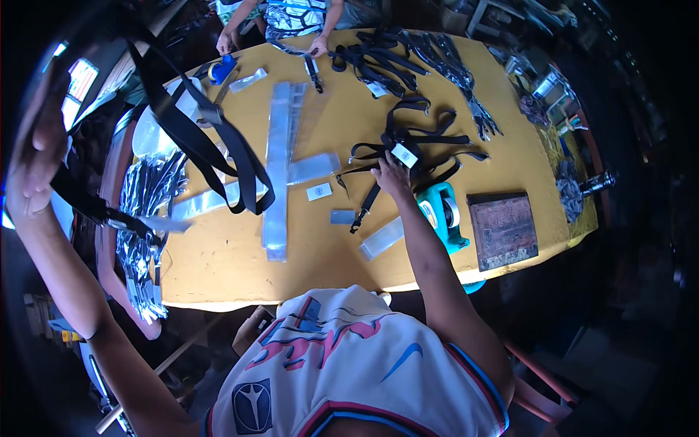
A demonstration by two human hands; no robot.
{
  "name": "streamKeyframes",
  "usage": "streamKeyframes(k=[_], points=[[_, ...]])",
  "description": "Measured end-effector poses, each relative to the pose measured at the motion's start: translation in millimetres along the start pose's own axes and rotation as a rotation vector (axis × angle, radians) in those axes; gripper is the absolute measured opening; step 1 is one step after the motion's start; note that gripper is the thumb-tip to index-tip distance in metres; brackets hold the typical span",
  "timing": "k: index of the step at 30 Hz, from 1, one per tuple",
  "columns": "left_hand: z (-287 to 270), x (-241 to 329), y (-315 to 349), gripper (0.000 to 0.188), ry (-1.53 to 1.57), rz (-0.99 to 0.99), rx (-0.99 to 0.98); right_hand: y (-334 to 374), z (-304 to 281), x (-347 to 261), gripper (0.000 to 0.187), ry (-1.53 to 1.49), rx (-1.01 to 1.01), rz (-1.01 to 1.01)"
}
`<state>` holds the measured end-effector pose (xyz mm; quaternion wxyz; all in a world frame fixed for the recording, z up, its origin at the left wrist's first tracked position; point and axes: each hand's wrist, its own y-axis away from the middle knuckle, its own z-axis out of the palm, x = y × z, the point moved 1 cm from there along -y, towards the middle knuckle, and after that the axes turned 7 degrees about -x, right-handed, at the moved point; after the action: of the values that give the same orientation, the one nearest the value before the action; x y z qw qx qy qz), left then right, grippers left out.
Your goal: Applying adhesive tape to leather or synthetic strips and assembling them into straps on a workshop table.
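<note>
My left hand (45, 156) is raised at the far left, somewhat blurred, with a black webbing strap (231, 149) in its grip. The strap hangs in a long loop over the table, and another length (124, 218) with clip-like fittings dangles below the hand. Stretched forward over the table, my right hand (393, 178) has its fingers on a pile of black straps (422, 137), beside a white label (404, 155). Its fingertips are partly lost among the dark straps. One strap end with a clip (355, 222) lies nearer to me.
A teal tape dispenser (443, 215) and a dark square board (504, 231) lie right of my forearm. Clear plastic sleeves (277, 175) stretch across the yellow table (218, 273). Packed straps (142, 226) lie at left; more straps (375, 62) are at back. A co-worker (295, 22) handles a strap opposite.
</note>
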<state>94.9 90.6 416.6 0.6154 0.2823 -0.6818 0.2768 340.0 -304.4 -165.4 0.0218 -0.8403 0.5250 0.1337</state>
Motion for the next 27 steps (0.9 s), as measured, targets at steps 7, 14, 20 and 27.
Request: streamKeyframes(k=[7, 14, 20, 27], points=[[49.8, -17.0, 23.5, 0.038, -0.233, -0.152, 0.505, 29.9, -66.4, -89.6, 0.050, -1.258, -0.350, -0.383], [112.1, -25.2, -14.6, 0.028, -0.497, -0.372, 0.836, 128.4, -260.2, -235.1, 0.135, -1.214, -0.205, -1.204], [130.8, -1.5, -15.7, 0.036, -0.395, -0.491, 0.448, 167.1, -233.4, -273.5, 0.106, -1.094, 0.045, -1.083], [128.0, -18.4, 51.2, 0.036, -0.485, -0.479, 0.516, 178.1, -183.9, -246.4, 0.070, -1.300, -0.579, -0.932]])
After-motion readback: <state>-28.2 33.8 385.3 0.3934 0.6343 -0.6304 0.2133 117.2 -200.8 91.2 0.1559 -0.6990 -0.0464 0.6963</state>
